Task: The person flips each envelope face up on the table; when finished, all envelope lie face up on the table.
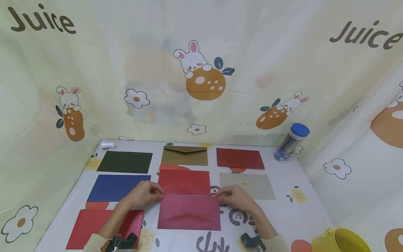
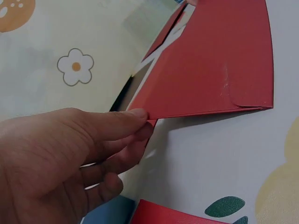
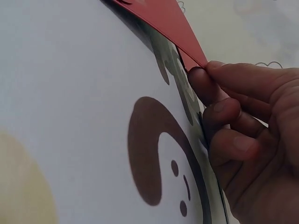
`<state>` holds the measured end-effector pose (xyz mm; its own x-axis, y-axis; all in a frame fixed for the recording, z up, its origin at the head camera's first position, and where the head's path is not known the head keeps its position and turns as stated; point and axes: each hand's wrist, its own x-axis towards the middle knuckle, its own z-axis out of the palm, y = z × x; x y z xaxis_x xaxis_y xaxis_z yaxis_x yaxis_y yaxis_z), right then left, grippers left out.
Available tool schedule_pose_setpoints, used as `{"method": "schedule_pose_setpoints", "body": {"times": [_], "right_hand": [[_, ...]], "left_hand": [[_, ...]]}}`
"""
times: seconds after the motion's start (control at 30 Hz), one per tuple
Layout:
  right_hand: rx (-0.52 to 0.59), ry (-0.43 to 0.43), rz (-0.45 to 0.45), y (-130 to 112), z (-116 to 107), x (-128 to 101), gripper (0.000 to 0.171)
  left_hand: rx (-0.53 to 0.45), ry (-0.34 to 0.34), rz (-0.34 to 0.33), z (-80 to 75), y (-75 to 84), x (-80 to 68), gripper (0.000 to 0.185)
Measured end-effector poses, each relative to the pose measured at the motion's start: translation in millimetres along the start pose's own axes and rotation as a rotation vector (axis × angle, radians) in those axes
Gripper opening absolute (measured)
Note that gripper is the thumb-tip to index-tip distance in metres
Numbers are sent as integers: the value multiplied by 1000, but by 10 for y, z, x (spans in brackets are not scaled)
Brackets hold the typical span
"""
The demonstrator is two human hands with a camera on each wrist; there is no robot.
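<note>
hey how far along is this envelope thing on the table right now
Laid flat already: the dark green, blue, brown, grey and two other red envelopes. In hand: the left hand and right hand each pinch a corner of the middle red envelope, its flap open. Left, by the look of it: closing that flap and letting go.

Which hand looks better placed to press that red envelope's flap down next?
Neither clearly: the left hand and right hand each pinch a corner of the red envelope. The left is perhaps marginally better.
</note>
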<state>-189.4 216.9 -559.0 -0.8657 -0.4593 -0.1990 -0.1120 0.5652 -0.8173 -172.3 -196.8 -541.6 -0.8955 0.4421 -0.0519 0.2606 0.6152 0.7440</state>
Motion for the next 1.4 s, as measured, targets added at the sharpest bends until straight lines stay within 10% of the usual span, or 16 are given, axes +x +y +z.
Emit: {"method": "schedule_pose_setpoints", "body": {"times": [1.4], "right_hand": [[-96, -27, 3, -51, -27, -36, 10]], "left_hand": [[-34, -56, -27, -12, -60, -45, 9]]}}
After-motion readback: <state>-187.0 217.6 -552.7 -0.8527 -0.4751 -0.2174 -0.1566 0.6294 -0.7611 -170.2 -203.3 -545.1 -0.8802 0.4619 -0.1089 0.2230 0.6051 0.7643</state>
